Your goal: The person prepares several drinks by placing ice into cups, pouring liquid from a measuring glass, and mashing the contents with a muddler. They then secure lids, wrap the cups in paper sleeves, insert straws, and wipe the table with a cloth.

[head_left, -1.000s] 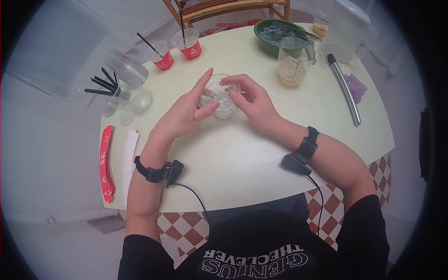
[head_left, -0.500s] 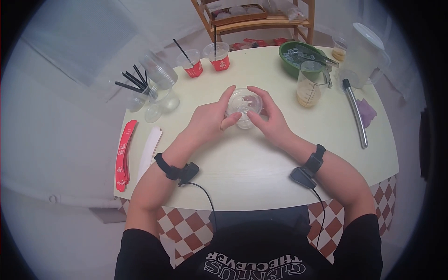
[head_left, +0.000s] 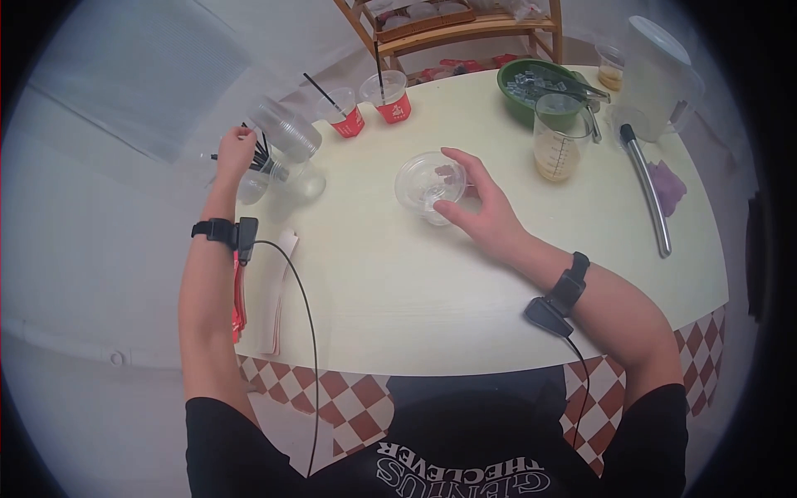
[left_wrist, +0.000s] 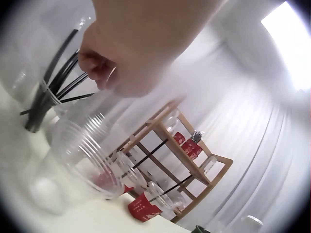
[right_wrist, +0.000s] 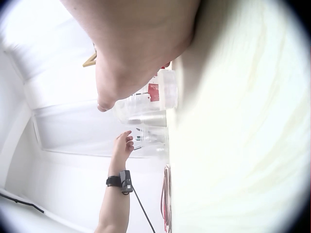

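Observation:
A clear plastic cup [head_left: 413, 189] stands near the middle of the table. My right hand [head_left: 490, 212] curls round its right side, thumb at the near rim and fingers at the far side. In the right wrist view this hand hides part of the cup [right_wrist: 167, 90]. Over at the left, my left hand [head_left: 235, 153] reaches to a small clear cup holding several black straws [head_left: 259, 158]. Its fingers are curled, and in the left wrist view the fingertips [left_wrist: 99, 80] pinch at the upper end of a straw [left_wrist: 75, 85].
Stacked clear cups [head_left: 290, 133] lie beside the straws. Two red-sleeved cups [head_left: 392, 108] with straws stand at the back. Toward the right are a green bowl [head_left: 516, 104] of ice-like cubes with tongs, a measuring jug [head_left: 558, 158], a metal rod tool [head_left: 652, 207] and a purple cloth [head_left: 667, 189].
My left hand has left the clear cup and swung left to the black straws, its fingers now curled. My right hand stays round the cup.

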